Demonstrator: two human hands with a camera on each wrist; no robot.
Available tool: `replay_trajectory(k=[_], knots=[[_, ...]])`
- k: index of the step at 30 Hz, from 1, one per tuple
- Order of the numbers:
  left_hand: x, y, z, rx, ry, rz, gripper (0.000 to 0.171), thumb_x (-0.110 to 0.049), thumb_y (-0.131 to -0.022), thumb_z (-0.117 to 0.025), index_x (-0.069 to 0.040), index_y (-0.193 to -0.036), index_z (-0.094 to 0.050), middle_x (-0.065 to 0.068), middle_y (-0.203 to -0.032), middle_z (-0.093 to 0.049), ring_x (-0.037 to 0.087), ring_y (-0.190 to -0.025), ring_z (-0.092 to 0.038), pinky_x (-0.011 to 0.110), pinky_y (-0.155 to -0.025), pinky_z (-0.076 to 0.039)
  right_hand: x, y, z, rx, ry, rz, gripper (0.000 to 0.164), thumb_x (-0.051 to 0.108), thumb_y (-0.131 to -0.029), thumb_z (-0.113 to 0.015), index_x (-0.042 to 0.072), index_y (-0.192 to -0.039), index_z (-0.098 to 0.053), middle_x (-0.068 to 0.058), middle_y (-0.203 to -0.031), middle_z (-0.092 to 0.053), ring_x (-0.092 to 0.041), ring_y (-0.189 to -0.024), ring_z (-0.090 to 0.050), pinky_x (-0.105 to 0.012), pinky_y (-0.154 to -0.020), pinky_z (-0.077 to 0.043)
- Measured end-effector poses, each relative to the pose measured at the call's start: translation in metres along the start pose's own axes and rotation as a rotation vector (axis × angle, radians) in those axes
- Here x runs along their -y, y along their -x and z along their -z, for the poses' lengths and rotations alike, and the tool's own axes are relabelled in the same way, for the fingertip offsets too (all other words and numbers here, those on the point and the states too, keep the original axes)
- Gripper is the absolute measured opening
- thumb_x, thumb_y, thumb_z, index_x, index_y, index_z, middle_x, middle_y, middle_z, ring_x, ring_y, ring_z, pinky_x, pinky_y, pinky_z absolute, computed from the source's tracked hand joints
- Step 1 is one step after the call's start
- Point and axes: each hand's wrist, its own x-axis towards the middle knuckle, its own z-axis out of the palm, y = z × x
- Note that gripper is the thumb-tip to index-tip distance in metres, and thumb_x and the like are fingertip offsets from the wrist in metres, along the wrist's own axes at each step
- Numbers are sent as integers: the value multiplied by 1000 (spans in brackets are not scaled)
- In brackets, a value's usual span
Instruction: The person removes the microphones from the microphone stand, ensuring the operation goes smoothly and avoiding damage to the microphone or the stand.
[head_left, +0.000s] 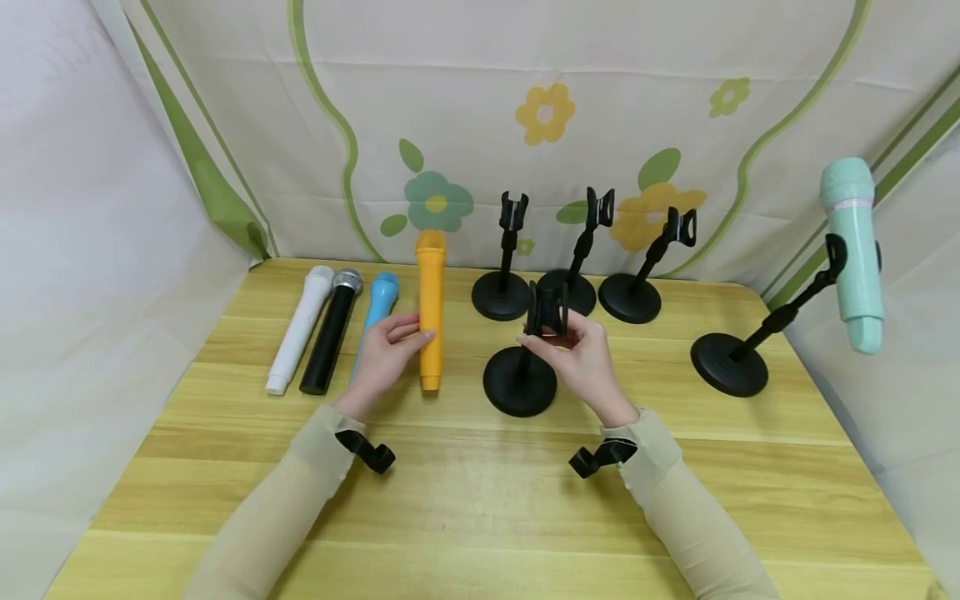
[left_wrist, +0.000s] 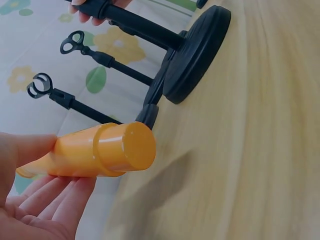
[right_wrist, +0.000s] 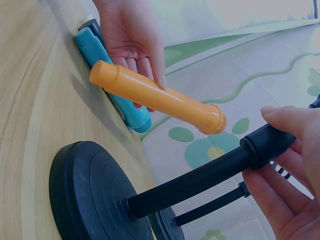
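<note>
My left hand (head_left: 387,357) pinches an orange microphone (head_left: 431,308) between thumb and fingers. It is held upright, and in the left wrist view its rounded end cap (left_wrist: 139,146) is off the table, with a shadow below. With thumb and fingers, my right hand (head_left: 584,360) grips a black desk microphone stand (head_left: 521,382) near the top of its post, just under the clip (head_left: 547,308). The clip holds nothing. In the right wrist view, the stand's round base (right_wrist: 90,195) appears to rest on the table, with the orange microphone (right_wrist: 155,96) apart from the post.
Left of my left hand lie a white microphone (head_left: 300,329), a black one (head_left: 330,337) and a blue one (head_left: 382,292). Three stands (head_left: 500,296) with bare clips line the back edge by the curtain. At right, another stand (head_left: 729,364) carries a mint-green microphone (head_left: 857,258).
</note>
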Motion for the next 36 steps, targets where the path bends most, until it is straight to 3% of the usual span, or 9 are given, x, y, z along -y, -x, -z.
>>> replay_trajectory(k=[3, 11, 24, 32, 36], knots=[[3, 3, 5, 0, -22, 6, 48, -17, -94, -77, 5, -133, -60, 20, -126, -67, 26, -114, -65, 24, -87, -55, 0, 0, 0, -2, -1, 6, 14, -5, -85, -80, -2, -98, -74, -13, -96, -75, -26, -85, -71, -30, -80, -60], [6, 12, 13, 15, -85, 55, 46, -15, -94, -76, 8, -132, -60, 23, -125, -67, 30, -113, -66, 27, -86, -57, 0, 1, 0, 0, -4, -1, 15, -5, -85, -80, -2, -98, -74, -13, -96, -75, -26, -86, -72, -30, -80, -60], [2, 18, 18, 0, -164, 156, 52, -21, -97, -74, 9, -135, -57, 26, -127, -65, 33, -111, -66, 42, -93, -56, -1, 1, -1, 0, -1, 3, 14, -5, -86, -80, -1, -98, -74, -12, -96, -75, -20, -85, -71, -30, -80, -60], [-1, 19, 19, 0, -178, 224, 52, -22, -98, -71, 8, -138, -56, 25, -129, -63, 32, -112, -65, 39, -91, -57, -2, 0, 0, 0, -24, 0, 15, -6, -85, -80, -3, -98, -74, -13, -96, -75, -39, -88, -70, -30, -80, -60], [-2, 19, 21, -3, -193, 240, 53, -23, -99, -71, 9, -139, -55, 25, -130, -63, 33, -113, -65, 38, -91, -57, -2, 0, 0, 0, -26, 5, 15, -5, -85, -80, -3, -98, -74, -12, -96, -75, -37, -88, -71, -30, -80, -60]])
